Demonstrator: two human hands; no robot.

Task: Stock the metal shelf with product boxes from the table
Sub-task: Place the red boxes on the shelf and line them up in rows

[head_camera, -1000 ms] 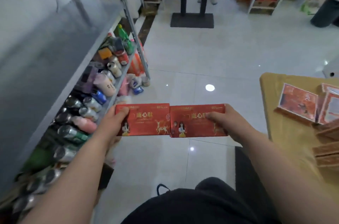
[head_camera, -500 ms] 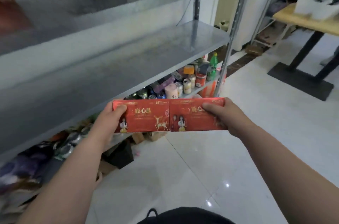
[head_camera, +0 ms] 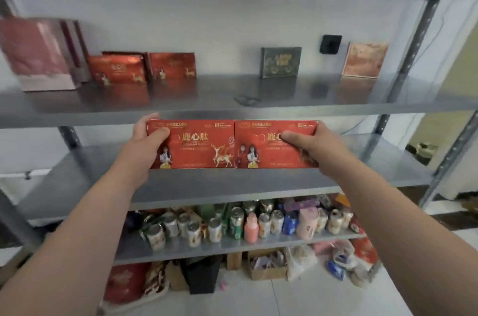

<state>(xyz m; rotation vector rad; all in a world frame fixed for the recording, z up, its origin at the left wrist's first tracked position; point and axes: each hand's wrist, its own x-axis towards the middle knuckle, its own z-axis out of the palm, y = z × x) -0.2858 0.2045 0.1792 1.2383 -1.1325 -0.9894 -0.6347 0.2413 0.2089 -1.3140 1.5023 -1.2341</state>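
Note:
I hold two red product boxes side by side in front of the metal shelf (head_camera: 258, 103). My left hand (head_camera: 147, 140) grips the left red box (head_camera: 199, 145) by its outer end, thumb on the front face. My right hand (head_camera: 307, 143) grips the right red box (head_camera: 261, 145) the same way. The inner ends of the boxes touch. They hang upright just below the front edge of the upper board and above the bare middle board (head_camera: 232, 183).
On the upper board stand two matching red boxes (head_camera: 116, 70) (head_camera: 173, 66), tall pinkish boxes (head_camera: 36, 57) at the left, a dark green box (head_camera: 280, 62) and an orange-pink box (head_camera: 364, 59). Cans and bottles (head_camera: 245, 222) crowd the lower board. Bags sit on the floor.
My view has swung from the floor and table round to face the shelf. Both hands have carried the two boxes up to the level between the upper and middle boards.

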